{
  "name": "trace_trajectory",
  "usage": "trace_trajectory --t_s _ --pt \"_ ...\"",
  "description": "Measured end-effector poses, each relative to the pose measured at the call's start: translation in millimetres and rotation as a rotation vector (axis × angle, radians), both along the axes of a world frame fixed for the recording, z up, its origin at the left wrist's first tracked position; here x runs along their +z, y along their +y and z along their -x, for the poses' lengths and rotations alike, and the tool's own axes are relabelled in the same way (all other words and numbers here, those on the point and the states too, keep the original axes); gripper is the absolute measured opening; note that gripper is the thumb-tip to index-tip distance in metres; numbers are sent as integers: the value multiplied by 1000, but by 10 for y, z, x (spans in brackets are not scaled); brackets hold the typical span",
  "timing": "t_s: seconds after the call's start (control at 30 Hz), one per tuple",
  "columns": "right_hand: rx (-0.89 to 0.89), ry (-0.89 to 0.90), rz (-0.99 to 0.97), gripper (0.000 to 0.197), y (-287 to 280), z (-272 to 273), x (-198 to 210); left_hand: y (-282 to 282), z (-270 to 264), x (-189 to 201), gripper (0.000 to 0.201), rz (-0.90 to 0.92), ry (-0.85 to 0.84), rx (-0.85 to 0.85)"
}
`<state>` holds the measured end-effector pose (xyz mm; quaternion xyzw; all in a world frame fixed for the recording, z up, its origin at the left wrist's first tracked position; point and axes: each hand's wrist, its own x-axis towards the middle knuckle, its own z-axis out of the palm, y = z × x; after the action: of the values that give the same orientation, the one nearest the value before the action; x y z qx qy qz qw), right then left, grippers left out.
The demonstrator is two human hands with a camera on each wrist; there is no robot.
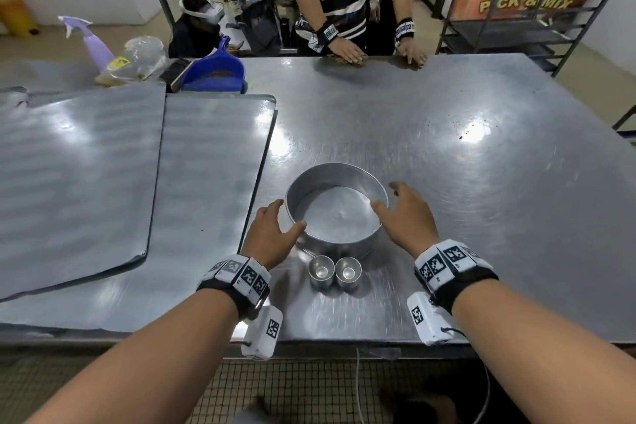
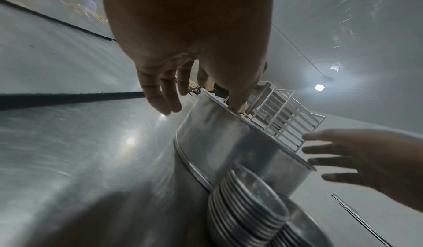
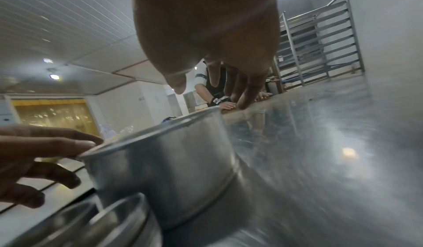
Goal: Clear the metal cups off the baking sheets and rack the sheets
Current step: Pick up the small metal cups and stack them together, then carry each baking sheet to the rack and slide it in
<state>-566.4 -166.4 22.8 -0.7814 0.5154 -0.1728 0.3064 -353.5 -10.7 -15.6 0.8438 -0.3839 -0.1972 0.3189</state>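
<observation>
Two stacks of small metal cups [image 1: 334,271] stand side by side near the bench's [image 1: 481,217] front edge, just in front of a round, straight-walled metal pan [image 1: 335,213]. We see our left hand [image 1: 270,234] with relaxed fingers touching the pan's left rim, gripping nothing; our right hand [image 1: 407,213] is spread loosely at its right rim, holding nothing. Two flat grey baking sheets [image 1: 206,182] lie overlapped along the bench's left side. A tall metal rack [image 1: 537,0] stands beyond the far right corner.

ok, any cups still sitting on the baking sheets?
No: both baking sheets lie bare, and the two cup stacks stand on the table.
</observation>
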Motion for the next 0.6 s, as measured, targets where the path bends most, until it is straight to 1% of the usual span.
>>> trace_trajectory --t_s 0.1,0.17,0.27,0.4,0.6 --pt "74 -91 99 42 123 -334 177 138 -119 104 69 13 -14 22" --pt "140 -135 109 37 257 -635 282 268 -275 186 61 30 -17 71" --pt "242 -194 34 42 521 -1111 382 533 -607 278 54 42 -31 146" --pt "373 -118 -38 52 928 -1737 410 981 -1135 352 49 22 -40 241" --pt "459 -94 -137 53 1566 -2722 283 1796 -2112 392 50 -14 -73 366"
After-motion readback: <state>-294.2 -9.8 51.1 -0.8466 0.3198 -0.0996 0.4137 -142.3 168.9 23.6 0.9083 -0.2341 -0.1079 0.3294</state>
